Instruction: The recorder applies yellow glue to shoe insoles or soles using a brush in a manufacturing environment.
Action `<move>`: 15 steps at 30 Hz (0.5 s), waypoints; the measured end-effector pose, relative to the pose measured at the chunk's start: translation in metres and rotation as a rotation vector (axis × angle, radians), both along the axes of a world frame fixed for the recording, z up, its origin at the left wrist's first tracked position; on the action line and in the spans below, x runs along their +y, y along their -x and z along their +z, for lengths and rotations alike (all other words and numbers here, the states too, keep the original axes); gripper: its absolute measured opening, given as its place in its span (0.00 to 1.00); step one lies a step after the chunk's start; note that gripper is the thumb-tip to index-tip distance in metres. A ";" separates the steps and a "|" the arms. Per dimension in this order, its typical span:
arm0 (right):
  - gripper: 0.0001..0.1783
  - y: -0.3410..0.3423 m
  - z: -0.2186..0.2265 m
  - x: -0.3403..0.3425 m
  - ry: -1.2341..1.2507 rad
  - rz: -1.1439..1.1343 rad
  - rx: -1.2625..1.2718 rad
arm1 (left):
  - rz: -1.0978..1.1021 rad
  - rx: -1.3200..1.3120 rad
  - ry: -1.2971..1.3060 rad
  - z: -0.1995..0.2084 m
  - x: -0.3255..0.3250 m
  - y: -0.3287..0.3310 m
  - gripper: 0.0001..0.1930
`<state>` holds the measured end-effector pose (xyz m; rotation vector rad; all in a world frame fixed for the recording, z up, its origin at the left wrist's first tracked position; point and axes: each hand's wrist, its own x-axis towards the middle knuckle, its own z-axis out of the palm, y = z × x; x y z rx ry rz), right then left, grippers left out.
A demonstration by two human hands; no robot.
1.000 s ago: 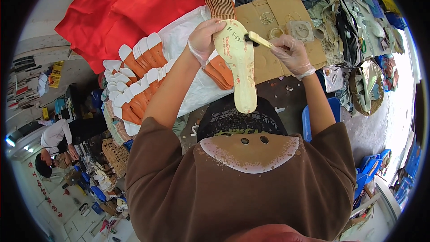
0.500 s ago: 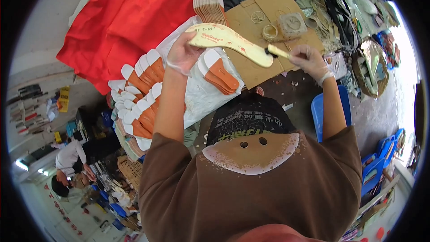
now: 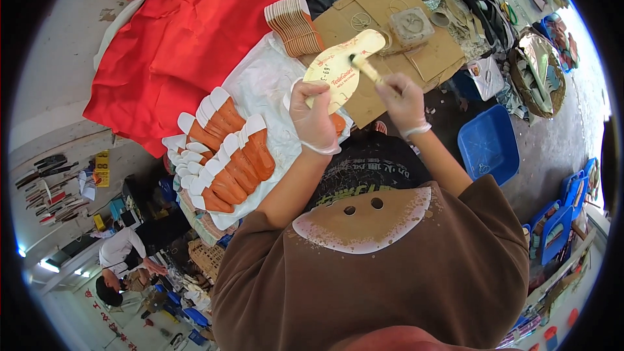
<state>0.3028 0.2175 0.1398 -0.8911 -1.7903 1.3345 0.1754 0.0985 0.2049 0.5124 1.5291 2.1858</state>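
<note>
A cream insole board (image 3: 341,71) with red and black printing is pinched by its broad end in my gloved left hand (image 3: 313,116), tilted above the bench. My gloved right hand (image 3: 402,101) grips a small brush (image 3: 368,69) by its pale handle. The dark bristles touch the face of the board. Beneath my left hand another stack of brown-and-white sole pieces (image 3: 338,123) shows only in part. To the left, rows of brown sole pieces with white ends (image 3: 237,169) lie overlapping on white plastic sheeting (image 3: 257,71).
A neat stack of pale-edged soles (image 3: 294,26) stands by red cloth (image 3: 201,32). Cardboard (image 3: 370,10) carries a cloudy square tub (image 3: 412,26). A blue bin (image 3: 489,144) sits at right, near a scrap-filled basket (image 3: 538,75). Another person (image 3: 127,253) works at far left.
The board has turned from lying crosswise to slanting upward, its narrow end now far. Both hands have come closer together, and the brush has shifted from the narrow end to the board's middle.
</note>
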 end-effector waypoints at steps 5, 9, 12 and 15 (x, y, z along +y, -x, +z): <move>0.08 -0.012 0.025 -0.007 -0.435 0.405 -0.109 | 0.086 -0.045 0.048 -0.018 -0.002 0.018 0.03; 0.06 -0.002 0.014 -0.010 0.086 0.228 0.075 | 0.091 -0.023 0.078 -0.020 0.000 0.023 0.02; 0.07 0.009 0.013 -0.009 -0.004 0.314 -0.153 | 0.112 0.029 0.126 -0.022 0.002 0.023 0.02; 0.07 0.003 0.010 -0.006 0.326 0.500 0.023 | 0.146 0.011 0.131 -0.033 0.001 0.032 0.03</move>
